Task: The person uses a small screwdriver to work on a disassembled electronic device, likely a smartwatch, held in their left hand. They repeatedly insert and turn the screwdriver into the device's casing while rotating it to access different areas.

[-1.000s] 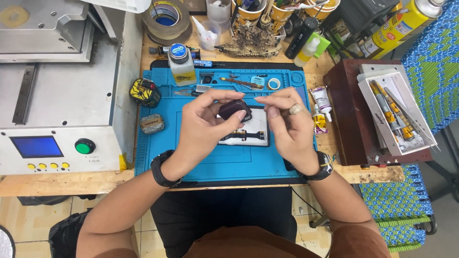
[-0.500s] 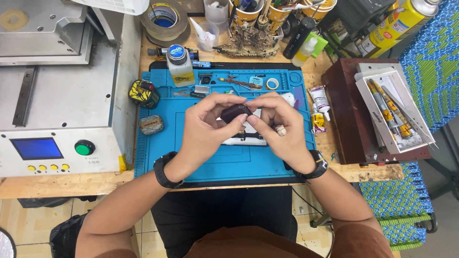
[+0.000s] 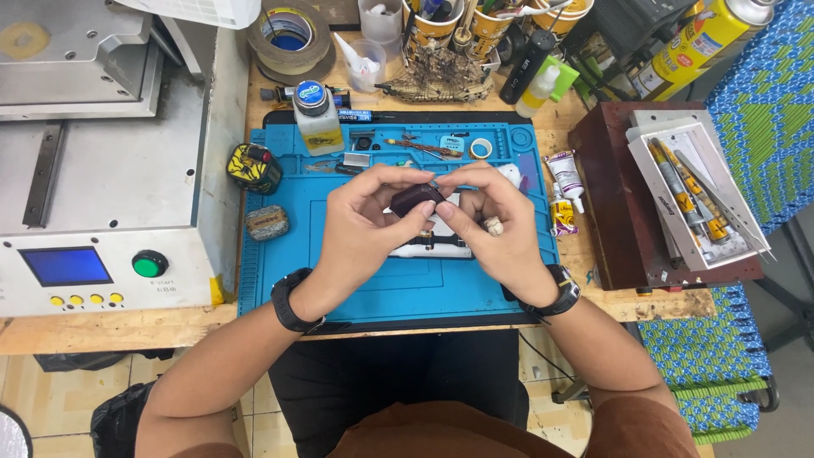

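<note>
Dark little block (image 3: 415, 199) is up in the air over the blue mat (image 3: 398, 288), held between both hands so I can see it well. On the far left I see a grey machine (image 3: 102, 170) with a green button (image 3: 149, 264). Next comes a yellow and black lump (image 3: 253, 167) and a small bottle (image 3: 317, 119) at the edge of the mat, close by so they are easy to grab. My left hand (image 3: 360, 229) has its fingers curled and its thumb pressed on the near side of the block. My right hand (image 3: 500, 225) pinches the other side with its fingertips. A long white and black thing (image 3: 428, 248) lies on the mat under them. A brown tray (image 3: 670, 195) of tools sits on the right.
</note>
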